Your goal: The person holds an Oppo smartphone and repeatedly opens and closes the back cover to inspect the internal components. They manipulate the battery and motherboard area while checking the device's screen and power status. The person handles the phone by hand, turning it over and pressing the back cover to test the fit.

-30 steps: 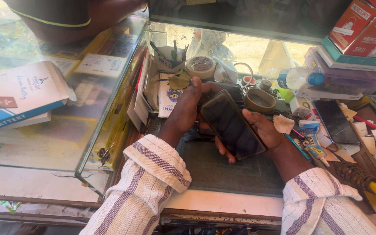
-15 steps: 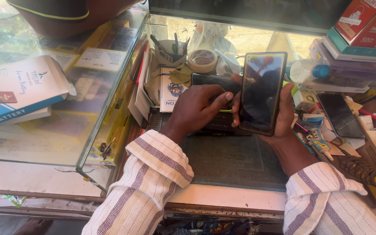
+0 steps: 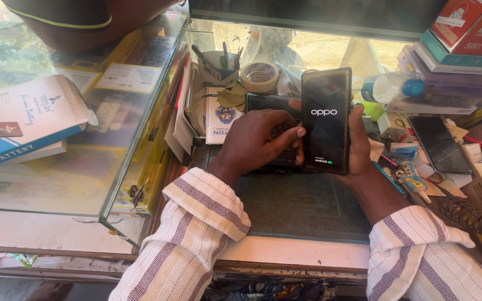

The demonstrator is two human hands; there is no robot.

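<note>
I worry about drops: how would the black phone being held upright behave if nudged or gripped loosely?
The phone looks stiff and flat, so it should not bend. Its glossy glass face probably makes it slippery and fragile. Standing on end in the right hand, it would likely tip without that grip.

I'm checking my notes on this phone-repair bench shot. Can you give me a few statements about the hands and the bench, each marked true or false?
1. The right hand holds a black phone upright. True.
2. The phone's screen is dark and blank. False: it is lit, showing white lettering.
3. The left hand touches the phone's left edge. True.
4. The roll of tape lies on the dark work mat. False: it sits further back, by the tool cup.
</note>
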